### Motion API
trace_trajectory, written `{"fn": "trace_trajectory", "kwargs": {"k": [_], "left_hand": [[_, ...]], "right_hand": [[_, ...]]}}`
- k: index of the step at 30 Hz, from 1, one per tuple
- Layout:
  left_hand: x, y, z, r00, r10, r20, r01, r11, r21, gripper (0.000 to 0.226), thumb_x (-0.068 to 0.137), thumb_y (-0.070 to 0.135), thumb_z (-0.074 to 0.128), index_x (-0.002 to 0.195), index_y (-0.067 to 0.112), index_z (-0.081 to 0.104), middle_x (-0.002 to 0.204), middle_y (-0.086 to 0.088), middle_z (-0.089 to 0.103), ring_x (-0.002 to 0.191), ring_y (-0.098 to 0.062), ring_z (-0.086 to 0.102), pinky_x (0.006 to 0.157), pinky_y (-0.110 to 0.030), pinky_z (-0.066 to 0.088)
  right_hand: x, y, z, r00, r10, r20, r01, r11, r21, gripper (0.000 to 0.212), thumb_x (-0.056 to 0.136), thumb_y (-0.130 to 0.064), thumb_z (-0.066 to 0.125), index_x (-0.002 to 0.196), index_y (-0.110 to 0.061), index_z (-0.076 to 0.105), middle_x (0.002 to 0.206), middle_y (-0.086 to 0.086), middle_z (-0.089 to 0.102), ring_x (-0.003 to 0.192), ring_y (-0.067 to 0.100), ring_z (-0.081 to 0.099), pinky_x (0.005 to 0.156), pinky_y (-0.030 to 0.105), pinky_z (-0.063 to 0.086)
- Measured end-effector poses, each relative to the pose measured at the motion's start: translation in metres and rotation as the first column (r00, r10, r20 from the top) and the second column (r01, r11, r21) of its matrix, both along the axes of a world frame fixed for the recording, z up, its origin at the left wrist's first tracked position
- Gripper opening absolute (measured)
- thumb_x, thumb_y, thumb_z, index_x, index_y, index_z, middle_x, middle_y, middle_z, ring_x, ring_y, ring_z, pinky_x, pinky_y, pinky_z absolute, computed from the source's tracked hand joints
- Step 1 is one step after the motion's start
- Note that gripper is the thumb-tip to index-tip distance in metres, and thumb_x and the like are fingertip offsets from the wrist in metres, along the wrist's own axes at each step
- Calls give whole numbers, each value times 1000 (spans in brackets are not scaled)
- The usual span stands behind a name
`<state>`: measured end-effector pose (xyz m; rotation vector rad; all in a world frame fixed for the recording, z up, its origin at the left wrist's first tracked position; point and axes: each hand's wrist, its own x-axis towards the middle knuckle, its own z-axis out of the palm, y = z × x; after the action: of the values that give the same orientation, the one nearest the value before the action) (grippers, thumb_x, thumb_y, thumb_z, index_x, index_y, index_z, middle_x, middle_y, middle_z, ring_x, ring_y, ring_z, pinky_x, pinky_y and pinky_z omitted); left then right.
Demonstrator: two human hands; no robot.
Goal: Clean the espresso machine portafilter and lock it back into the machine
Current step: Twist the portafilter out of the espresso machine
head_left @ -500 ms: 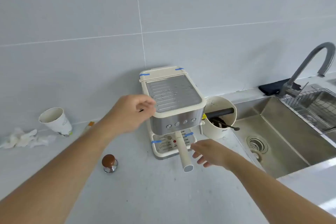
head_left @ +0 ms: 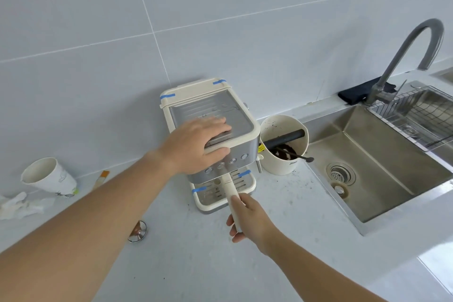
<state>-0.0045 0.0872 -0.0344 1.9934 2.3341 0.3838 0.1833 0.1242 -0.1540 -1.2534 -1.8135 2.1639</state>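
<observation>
A cream portafilter handle juts out toward the viewer from under the front of a cream and steel espresso machine, which stands at the centre of a pale worktop against a tiled wall. The right hand has its grip curled around the handle's near end, thumb lying along the top. The left hand lies flat on the machine's top plate, fingers spread, thumb hooked over the front edge. At three o'clock from the machine, just beside it, stands a knock box holding dark coffee grounds. Farther toward three o'clock are a steel sink and grey faucet. At seven o'clock lies a tamper; at nine o'clock, a paper cup and crumpled tissue.
</observation>
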Motion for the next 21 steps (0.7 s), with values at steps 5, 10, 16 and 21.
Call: {"fn": "trace_trajectory", "kwargs": {"k": [5, 10, 16, 21], "left_hand": [[-5, 2, -8, 1000, 8, 26, -9, 999, 50, 60, 84, 62, 45, 136, 32, 51, 151, 10, 44, 140, -7, 35, 113, -20, 16], [-7, 3, -13, 999, 13, 42, -16, 997, 69, 58, 83, 61, 48, 135, 35, 51, 151, 13, 43, 140, -3, 33, 110, -13, 10], [-8, 4, -15, 998, 19, 67, -25, 995, 93, 57, 82, 62, 50, 134, 38, 51, 151, 15, 43, 141, -1, 32, 116, -24, 17], [-7, 4, -17, 996, 36, 84, -46, 991, 124, 55, 82, 59, 54, 133, 39, 52, 149, 16, 44, 140, -1, 34, 118, -31, 21]], "right_hand": [[-8, 8, 0, 1000, 21, -8, -21, 999, -43, 20, 98, -35, 43, 101, -22, 58, 74, 8, 64, 52, 20, 56, 53, 31, 55], [-18, 19, -4, 998, 27, -51, -38, 969, -243, 13, 95, -22, 56, 106, -15, 56, 70, 8, 60, 47, 19, 50, 45, 26, 44], [-27, 27, -10, 997, 43, -60, -60, 945, -321, 14, 88, -2, 59, 82, -13, 52, 57, 5, 48, 41, 19, 43, 42, 24, 38], [-30, 22, -18, 999, 13, -42, -23, 970, -243, 15, 85, -2, 58, 79, -14, 52, 58, 6, 48, 42, 20, 42, 43, 25, 39]]}}
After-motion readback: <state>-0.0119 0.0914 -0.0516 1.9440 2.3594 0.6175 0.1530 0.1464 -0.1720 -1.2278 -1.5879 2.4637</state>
